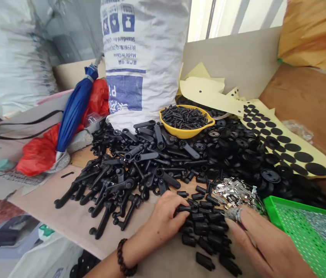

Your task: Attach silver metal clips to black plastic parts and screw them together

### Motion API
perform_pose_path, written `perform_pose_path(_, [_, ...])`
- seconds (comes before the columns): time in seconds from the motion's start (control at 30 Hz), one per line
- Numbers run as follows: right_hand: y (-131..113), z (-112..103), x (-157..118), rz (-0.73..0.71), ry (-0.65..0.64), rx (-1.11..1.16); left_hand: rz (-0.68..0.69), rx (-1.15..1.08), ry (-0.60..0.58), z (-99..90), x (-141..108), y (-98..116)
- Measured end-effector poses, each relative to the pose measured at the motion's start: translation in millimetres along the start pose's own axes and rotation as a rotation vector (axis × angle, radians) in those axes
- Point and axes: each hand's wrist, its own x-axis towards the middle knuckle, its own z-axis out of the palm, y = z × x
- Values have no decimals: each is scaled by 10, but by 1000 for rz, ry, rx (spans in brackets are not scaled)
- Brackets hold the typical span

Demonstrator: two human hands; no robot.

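My left hand (165, 214), with a beaded bracelet on the wrist, pinches a short black plastic cylinder (183, 209) between thumb and index finger. My right hand (267, 239) is closed at the fingertips beside the cylinders. One of its fingers is wrapped in grey tape (233, 214). Whatever sits in that pinch is too small to make out. Between and below the hands lies a group of similar black cylinders (205, 261). Just beyond my right hand is a heap of small silvery metal clips (235, 193).
Black crank-shaped handles (139, 156) are piled at left and centre, black round caps (238, 144) at right. Behind stand a yellow bowl (184, 133) of black screw-like pieces and a white sack (148, 50). A green basket (298, 235) with small metal parts is at right, a blue umbrella (76, 106) at left.
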Motion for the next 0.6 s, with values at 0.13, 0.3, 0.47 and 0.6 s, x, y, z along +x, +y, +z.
perform_pose_path(0.13, [133, 67, 20, -115, -43, -132, 62, 165, -44, -59, 1, -146])
perform_pose_path(0.3, [290, 200, 22, -100, -77, -281, 143, 215, -35, -169, 134, -57])
perform_pose_path(0.47, [498, 343, 129, -131, -153, -463, 301, 478, -149, -125, 590, 7])
perform_pose_path(0.6, [639, 434, 272, -128, -202, -545, 386, 657, -329, 21, 928, -23])
